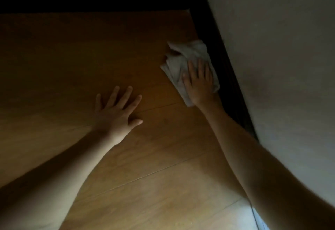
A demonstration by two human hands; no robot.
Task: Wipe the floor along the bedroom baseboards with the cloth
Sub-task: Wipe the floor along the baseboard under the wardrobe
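Cloth [183,63]: pale, crumpled rag lying on the wood floor [90,57] at its right edge, its right side touching the dark baseboard [228,77] that runs below the light wall [281,48]. Long axis of the cloth lies roughly parallel to the baseboard, i.e. pointing toward the far corner of the floor, where a second dark baseboard strip meets the first. Most of the loose cloth bunches ahead of and to the left of the fingertips, toward that corner, so a forward push would prob. carry it along the edge.

Right hand [199,83]: palm down on the near half of the cloth, fingers straight, close together, pressing flat rather than curled round the fabric; thumb out on the left side, also on the cloth. This is the nearer, working hand.

Left hand [116,114]: flat on bare floor, well apart from the cloth and to its left, fingers spread wide, thumb out; holds nothing, appears to act as a prop w/ weight on it.

Lighting is dim toward the far corner, so whether that stretch of floor is wiped cannot be told. Judged stage: mid-stroke along the right baseboard, corner section not yet reached.
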